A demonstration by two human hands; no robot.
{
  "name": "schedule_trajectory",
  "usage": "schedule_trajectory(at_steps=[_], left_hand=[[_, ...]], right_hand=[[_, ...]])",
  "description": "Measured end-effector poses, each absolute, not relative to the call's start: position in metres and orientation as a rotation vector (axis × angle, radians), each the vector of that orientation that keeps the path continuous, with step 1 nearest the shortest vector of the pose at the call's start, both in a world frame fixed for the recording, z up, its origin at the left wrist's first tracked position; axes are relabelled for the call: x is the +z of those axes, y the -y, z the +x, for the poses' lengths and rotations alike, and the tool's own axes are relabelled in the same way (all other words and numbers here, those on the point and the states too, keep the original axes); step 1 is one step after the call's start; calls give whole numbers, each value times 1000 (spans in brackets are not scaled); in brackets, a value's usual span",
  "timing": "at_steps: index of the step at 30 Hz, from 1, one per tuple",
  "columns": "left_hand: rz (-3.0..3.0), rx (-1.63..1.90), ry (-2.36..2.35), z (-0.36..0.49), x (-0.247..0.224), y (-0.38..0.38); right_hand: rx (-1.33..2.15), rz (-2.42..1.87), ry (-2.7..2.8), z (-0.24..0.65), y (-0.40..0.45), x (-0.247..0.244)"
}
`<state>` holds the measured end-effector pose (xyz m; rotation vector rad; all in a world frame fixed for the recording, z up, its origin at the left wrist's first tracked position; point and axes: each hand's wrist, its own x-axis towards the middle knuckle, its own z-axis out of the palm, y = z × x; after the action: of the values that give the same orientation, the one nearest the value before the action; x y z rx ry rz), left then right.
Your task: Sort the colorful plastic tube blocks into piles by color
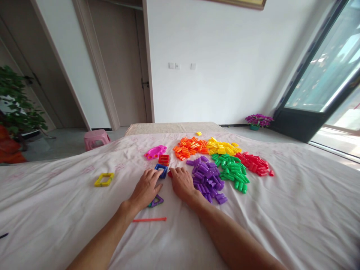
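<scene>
My left hand (146,186) rests on the cloth with its thumb held apart. Its fingertips touch the near left edge of a blue square magnetic tile (164,173). Fingers curled, my right hand (181,181) is closed on a small red piece (170,174), mostly hidden under the fingertips. Just beyond the blue tile lie red square tiles (163,160). A purple triangle tile (157,201) is partly covered by my left hand. To the right of my right hand spreads a pile of purple plastic blocks (206,176).
Behind lie piles of orange (188,146), yellow (223,146), green (232,168) and red blocks (254,164). A pink paw-shaped tray (155,152) stands beyond the tiles. At left is a yellow square tile (104,179); nearer me, an orange stick (150,219). A pink stool (97,139) stands behind.
</scene>
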<state>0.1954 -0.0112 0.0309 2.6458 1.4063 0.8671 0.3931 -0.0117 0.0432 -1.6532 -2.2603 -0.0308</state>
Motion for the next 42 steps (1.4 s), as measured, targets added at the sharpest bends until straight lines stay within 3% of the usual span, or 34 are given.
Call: schedule_trajectory(at_steps=[8, 15, 18, 21, 25, 31, 38, 42], left_hand=[[2727, 864, -1749, 175, 46, 14], [2537, 895, -2465, 132, 58, 9], [2460, 913, -2586, 119, 55, 8], [2517, 1002, -2435, 120, 51, 6], [2663, 1027, -1899, 142, 49, 5], [2777, 810, -1338, 177, 37, 9], [2784, 577, -1472, 184, 49, 17], [2798, 434, -1779, 176, 61, 20]], right_hand=[[180, -1320, 2298, 382, 28, 47], [604, -875, 2161, 379, 36, 43], [535, -867, 2173, 379, 34, 40], [297, -1079, 2194, 378, 30, 38], [118, -1311, 2239, 378, 30, 38], [211, -1126, 2414, 379, 33, 44], [347, -994, 2312, 382, 24, 38], [363, -1061, 2266, 384, 23, 35]])
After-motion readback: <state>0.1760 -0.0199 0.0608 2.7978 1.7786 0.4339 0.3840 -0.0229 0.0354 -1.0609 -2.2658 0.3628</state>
